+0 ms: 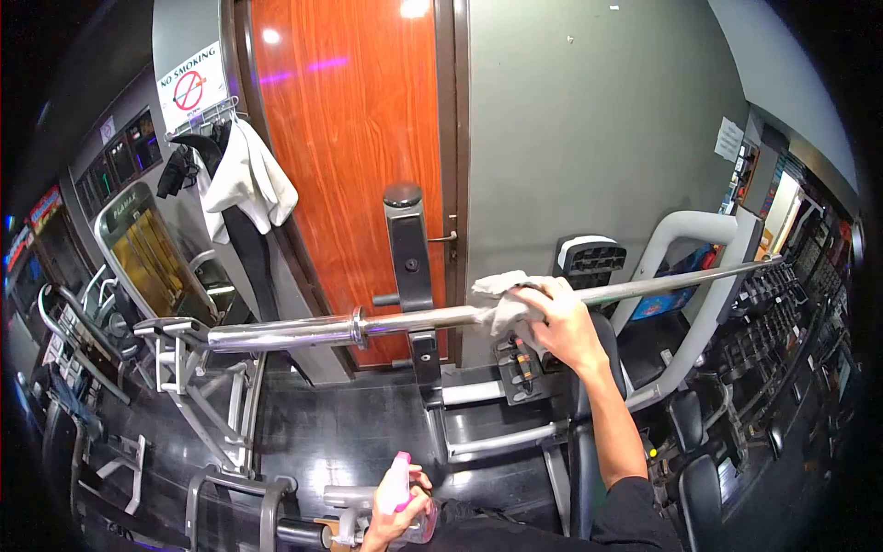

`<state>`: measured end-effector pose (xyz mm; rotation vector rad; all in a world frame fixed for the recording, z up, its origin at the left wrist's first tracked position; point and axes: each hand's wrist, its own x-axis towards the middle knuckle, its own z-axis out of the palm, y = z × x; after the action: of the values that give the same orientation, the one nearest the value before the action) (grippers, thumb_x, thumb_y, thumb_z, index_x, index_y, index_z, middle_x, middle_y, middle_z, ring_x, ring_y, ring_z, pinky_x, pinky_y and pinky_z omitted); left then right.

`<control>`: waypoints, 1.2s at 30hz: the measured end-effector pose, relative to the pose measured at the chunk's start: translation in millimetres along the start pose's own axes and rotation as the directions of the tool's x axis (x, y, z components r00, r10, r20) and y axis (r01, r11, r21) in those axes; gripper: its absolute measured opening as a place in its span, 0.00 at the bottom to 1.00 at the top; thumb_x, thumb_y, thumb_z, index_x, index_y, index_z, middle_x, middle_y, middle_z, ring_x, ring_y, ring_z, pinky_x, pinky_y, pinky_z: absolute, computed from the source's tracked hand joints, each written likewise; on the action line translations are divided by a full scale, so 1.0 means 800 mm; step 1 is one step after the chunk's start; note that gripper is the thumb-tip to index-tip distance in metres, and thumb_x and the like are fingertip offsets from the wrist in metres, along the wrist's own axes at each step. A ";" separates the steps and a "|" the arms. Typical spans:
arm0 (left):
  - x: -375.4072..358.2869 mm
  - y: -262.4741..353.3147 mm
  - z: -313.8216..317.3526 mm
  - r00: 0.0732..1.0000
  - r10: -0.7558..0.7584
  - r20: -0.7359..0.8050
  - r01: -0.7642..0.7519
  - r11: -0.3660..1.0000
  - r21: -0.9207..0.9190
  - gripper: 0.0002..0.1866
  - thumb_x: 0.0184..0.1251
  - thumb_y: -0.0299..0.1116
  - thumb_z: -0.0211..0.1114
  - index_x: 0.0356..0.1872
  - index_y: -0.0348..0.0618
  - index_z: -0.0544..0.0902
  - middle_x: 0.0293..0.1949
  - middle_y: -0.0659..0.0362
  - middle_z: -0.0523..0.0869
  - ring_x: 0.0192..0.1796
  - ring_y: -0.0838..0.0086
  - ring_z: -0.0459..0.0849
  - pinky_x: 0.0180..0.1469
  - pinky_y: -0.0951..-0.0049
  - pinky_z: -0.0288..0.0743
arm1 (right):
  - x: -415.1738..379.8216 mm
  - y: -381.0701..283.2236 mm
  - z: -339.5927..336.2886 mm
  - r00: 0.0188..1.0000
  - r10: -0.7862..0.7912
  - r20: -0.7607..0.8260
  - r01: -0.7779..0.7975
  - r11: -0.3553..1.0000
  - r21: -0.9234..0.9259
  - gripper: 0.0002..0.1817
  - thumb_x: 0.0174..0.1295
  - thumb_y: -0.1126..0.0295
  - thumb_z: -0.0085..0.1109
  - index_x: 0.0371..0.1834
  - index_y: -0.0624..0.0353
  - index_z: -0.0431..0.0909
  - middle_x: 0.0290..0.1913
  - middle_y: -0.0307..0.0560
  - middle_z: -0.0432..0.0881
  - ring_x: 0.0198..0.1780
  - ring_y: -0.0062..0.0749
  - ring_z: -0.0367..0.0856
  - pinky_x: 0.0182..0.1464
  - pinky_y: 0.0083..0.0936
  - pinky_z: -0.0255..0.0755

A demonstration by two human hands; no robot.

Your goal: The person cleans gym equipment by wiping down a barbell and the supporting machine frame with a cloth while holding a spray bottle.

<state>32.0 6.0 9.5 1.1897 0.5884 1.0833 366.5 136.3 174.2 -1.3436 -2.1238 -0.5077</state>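
A long steel barbell [414,320] lies across the view, resting on a black rack upright [410,267]. My right hand [563,322] is closed around a pale grey cloth [501,308], which is wrapped over the bar right of the upright. Low in the view, my left hand [395,515] grips a spray bottle [401,478] with a pink and white trigger head. Part of the bottle's clear body shows below the fingers. The barbell's thick sleeve [280,334] points left, with no plate on it.
A wooden door [345,138] stands behind the rack. Clothes [244,175] hang on a wall hook at the left, under a no-smoking sign [191,90]. Grey machine frames [736,248] and dumbbell racks [763,304] are on the right. A bench pad [584,469] extends below the bar.
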 end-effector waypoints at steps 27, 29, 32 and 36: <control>-0.019 0.002 -0.009 1.000 0.007 -0.016 -0.007 0.999 -0.040 0.26 0.62 0.16 0.60 0.61 0.33 0.64 0.43 0.48 0.77 0.31 0.72 0.83 0.37 0.73 0.79 | -0.013 0.012 0.014 0.976 0.126 -0.180 -0.107 0.988 0.109 0.32 0.47 0.82 0.60 0.59 0.49 0.72 0.62 0.52 0.74 0.63 0.49 0.72 0.67 0.47 0.64; -0.023 0.005 -0.011 0.998 0.006 -0.055 -0.010 0.997 -0.072 0.26 0.61 0.14 0.59 0.61 0.34 0.64 0.43 0.47 0.77 0.31 0.71 0.83 0.37 0.71 0.79 | -0.027 0.001 0.030 0.876 0.292 -0.383 -0.305 0.952 0.028 0.32 0.47 0.85 0.59 0.60 0.52 0.72 0.58 0.55 0.74 0.63 0.50 0.69 0.67 0.44 0.62; -0.027 -0.001 -0.017 0.998 -0.001 -0.056 0.001 1.000 -0.001 0.26 0.63 0.18 0.59 0.61 0.38 0.62 0.42 0.47 0.75 0.29 0.68 0.82 0.35 0.69 0.79 | -0.022 -0.041 0.063 0.696 0.496 -0.519 -0.340 0.865 0.370 0.30 0.50 0.85 0.59 0.59 0.50 0.73 0.56 0.50 0.76 0.63 0.51 0.70 0.68 0.45 0.61; -0.019 0.003 -0.010 0.997 -0.034 -0.068 0.029 0.997 -0.076 0.26 0.61 0.14 0.60 0.60 0.34 0.64 0.42 0.48 0.77 0.31 0.71 0.82 0.37 0.71 0.79 | 0.008 -0.106 0.101 0.820 0.175 -0.546 -0.036 0.966 0.256 0.30 0.44 0.87 0.58 0.53 0.48 0.75 0.55 0.46 0.79 0.60 0.48 0.74 0.66 0.42 0.67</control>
<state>18.2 -3.9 7.0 1.0779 0.6134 1.1142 266.2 152.5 114.9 -1.0076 -1.5513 -0.5115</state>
